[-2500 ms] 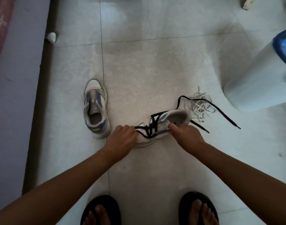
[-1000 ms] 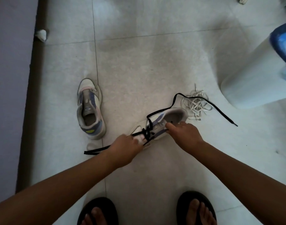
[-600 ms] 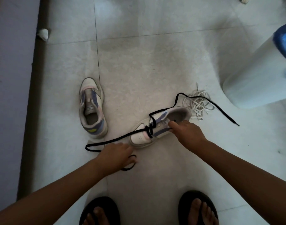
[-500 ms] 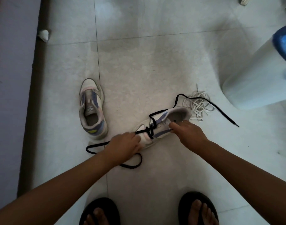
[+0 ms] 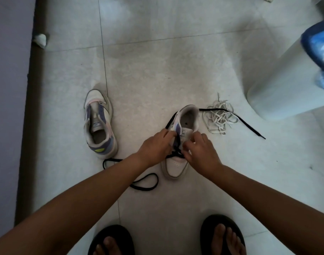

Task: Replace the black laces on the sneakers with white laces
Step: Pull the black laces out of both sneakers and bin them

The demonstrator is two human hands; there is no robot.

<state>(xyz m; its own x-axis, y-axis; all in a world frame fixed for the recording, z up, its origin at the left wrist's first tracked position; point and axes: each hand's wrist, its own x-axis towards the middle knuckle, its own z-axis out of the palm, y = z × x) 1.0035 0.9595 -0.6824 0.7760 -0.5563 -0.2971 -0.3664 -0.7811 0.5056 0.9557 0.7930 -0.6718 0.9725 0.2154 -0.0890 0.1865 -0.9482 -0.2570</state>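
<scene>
A white and purple sneaker [image 5: 176, 165] lies on the floor tiles in the middle, toe towards me. A black lace [image 5: 213, 109] is still threaded through its lower eyelets. One end trails right across the floor and the other loops on the floor at the left. My left hand [image 5: 154, 147] pinches the lace at the eyelets on the sneaker's left side. My right hand [image 5: 200, 150] grips the sneaker's right side with curled fingers. A pile of white laces [image 5: 220, 117] lies just right of the heel. The second sneaker [image 5: 98, 124] stands to the left, without laces.
A white bin [image 5: 286, 85] with a blue bag stands at the right. A wall with a dark baseboard [image 5: 31, 89] runs down the left, with a crumpled white scrap [image 5: 40, 39] beside it. My feet in black sandals [image 5: 111, 240] are at the bottom edge.
The sneaker has turned so that its toe points at me. My left hand pulled a length of black lace out to the left, dropped it on the floor and returned to the eyelets. My right hand shifted to the sneaker's right side.
</scene>
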